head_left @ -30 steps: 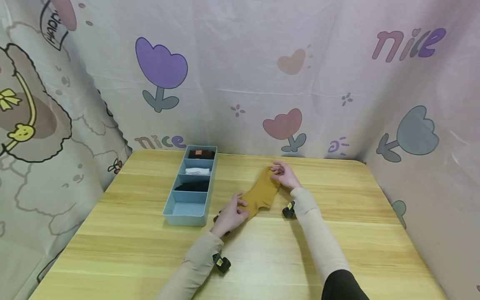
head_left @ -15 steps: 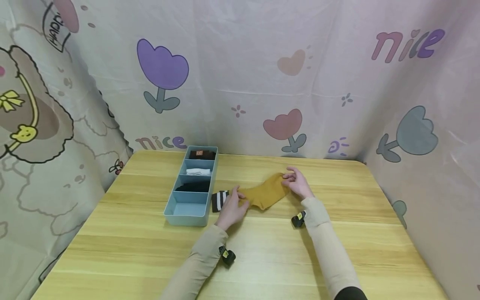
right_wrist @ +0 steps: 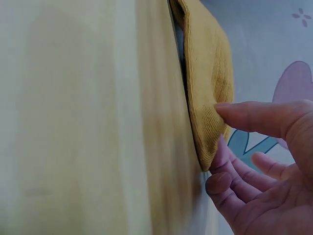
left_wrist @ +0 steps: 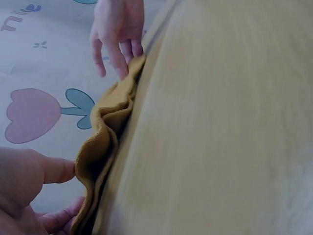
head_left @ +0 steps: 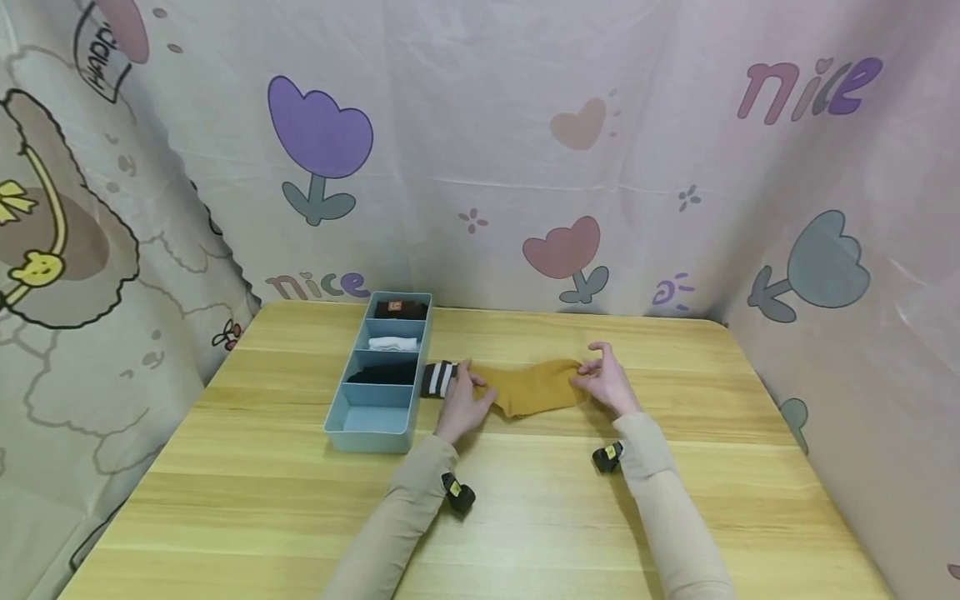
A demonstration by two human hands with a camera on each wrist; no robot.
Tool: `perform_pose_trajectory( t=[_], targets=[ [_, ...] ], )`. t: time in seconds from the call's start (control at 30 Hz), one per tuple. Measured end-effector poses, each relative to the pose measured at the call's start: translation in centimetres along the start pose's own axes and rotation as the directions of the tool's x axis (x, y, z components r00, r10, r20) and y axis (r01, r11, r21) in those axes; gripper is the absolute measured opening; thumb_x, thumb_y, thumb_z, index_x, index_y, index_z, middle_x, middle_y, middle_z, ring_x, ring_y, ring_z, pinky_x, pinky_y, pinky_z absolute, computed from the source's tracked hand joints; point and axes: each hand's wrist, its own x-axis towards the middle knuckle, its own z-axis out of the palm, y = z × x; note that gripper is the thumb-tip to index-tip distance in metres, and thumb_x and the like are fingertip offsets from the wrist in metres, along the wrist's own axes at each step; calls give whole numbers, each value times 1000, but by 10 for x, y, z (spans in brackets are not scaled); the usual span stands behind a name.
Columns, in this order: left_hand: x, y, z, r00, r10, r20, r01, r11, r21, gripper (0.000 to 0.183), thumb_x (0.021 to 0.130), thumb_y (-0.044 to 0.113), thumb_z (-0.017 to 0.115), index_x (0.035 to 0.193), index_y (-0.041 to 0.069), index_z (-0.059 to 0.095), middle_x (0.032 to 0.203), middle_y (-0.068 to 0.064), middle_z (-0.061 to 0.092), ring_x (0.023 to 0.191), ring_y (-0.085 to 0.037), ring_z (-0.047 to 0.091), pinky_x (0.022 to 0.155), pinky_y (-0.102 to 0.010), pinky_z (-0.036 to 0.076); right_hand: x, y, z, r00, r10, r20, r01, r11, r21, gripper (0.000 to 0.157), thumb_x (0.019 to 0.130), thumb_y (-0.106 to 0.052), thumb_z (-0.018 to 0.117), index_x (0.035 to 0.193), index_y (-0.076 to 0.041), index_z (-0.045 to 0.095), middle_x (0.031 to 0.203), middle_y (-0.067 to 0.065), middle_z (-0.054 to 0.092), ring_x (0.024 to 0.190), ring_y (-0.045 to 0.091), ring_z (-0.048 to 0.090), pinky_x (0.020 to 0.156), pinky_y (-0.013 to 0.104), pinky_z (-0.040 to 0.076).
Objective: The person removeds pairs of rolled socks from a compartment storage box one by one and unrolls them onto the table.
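A mustard-yellow sock [head_left: 536, 387] lies stretched sideways on the table. My left hand [head_left: 461, 406] pinches its left part, thumb on the near edge. Beyond those fingers shows a dark and white striped end [head_left: 437, 379], apparently the cuff. At the sock's other end, my right hand [head_left: 611, 387] pinches the cloth between thumb and fingers; in the right wrist view the thumb [right_wrist: 249, 115] presses on the ribbed yellow fabric [right_wrist: 205, 83]. The left wrist view has the near edge of the yellow fabric [left_wrist: 105, 122] rising in wavy folds. My left palm hides part of the sock.
Left of the sock stands a light blue divided box [head_left: 367, 442]. Its back compartments hold a dark brown folded item [head_left: 401, 311], a white one [head_left: 393, 343] and a black one [head_left: 384, 372]. A printed curtain [head_left: 450, 150] hangs behind the wooden table [head_left: 525, 517].
The sock has turned from slanting to nearly level, its striped end moving away from me beside the box. My right hand has shifted right and slightly nearer; my left hand slightly farther away.
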Motion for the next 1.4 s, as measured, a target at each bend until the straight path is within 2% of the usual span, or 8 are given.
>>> perform_pose_trajectory(
  t=[0.27,0.37,0.57,0.77,0.9,1.07,1.2,1.4],
  targets=[
    [9,-2,2,998,46,-32,-44,998,50,80,87,13,74,150,-5,30,113,-11,64,127,-39,51,113,-53,37,-12,-3,-4,999,47,2,-47,997,-57,64,91,-16,72,141,-1,36,107,23,69,101,36,65,95,49,49],
    [15,-4,0,998,53,-25,-53,999,-12,86,80,4,77,150,-6,28,116,-14,64,125,-38,52,114,-51,37,-15,-3,-4,999,49,-4,-49,997,-64,63,90,-13,74,139,1,36,105,23,70,91,30,68,90,44,52],
    [24,-8,-1,999,30,-26,-34,992,-125,94,72,-13,75,151,-5,25,124,-19,65,127,-37,53,117,-49,36,-23,-2,-5,999,46,7,-46,999,-20,62,88,-7,75,136,2,39,102,25,70,65,12,66,67,27,54],
    [29,-7,-2,999,16,-31,-20,990,-136,91,72,-18,66,152,-3,25,134,-19,64,141,-37,44,124,-51,24,-30,-1,-5,998,44,42,-44,999,22,57,88,-7,75,134,6,43,93,22,72,62,13,67,61,28,57],
    [32,-5,-2,1000,16,-16,-18,991,-133,89,74,-20,59,153,-1,23,138,-19,61,149,-37,33,128,-50,14,-34,-3,-3,994,64,83,-66,998,18,52,90,-9,73,133,8,48,89,19,74,60,13,67,60,29,57],
    [35,-6,1,1000,29,-2,-29,992,-121,90,72,-20,53,154,1,21,139,-17,61,148,-38,31,123,-51,25,-36,-3,0,988,112,110,-117,992,41,48,89,-9,74,128,10,53,84,16,73,58,12,66,59,29,58],
    [37,-6,4,1000,28,5,-28,997,-75,90,73,-19,51,155,2,19,141,-14,60,148,-37,30,121,-51,27,-39,-3,2,983,136,123,-141,990,27,40,90,-12,74,120,9,57,79,13,72,55,11,65,56,29,58],
    [38,-4,7,998,59,11,-59,998,22,89,75,-20,47,156,-1,15,144,-16,56,150,-40,30,128,-52,10,-44,-5,6,979,126,159,-132,991,27,31,92,-16,72,108,7,60,69,10,71,50,12,64,51,30,56]
  ],
)
